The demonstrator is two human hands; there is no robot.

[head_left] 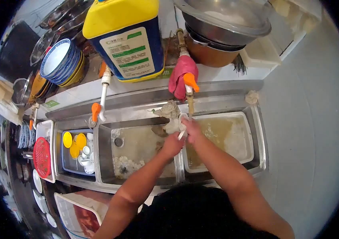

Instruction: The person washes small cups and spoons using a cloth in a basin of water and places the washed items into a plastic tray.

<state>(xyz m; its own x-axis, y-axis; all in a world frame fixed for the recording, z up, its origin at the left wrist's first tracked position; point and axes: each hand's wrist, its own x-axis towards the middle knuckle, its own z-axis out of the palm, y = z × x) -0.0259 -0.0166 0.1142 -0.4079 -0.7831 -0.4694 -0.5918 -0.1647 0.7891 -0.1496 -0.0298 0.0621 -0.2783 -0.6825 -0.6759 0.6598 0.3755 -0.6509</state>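
Over the divider between the middle and right sink basins, my left hand has its fingers closed on a small white dish, seen partly edge-on. My right hand is closed round a pale cloth and the upper side of the white dish. Just above my hands is a tap with an orange handle and a pink cloth wrapped on its pipe. Another wet greyish cloth lies on the sink's back ledge. Murky water stands in the right basin.
The middle basin holds cloudy water and foam. A blue tray with yellow and white cups sits in the left basin. Beside it is a red basket. Behind stand a large yellow-blue jug, stacked bowls and metal pots.
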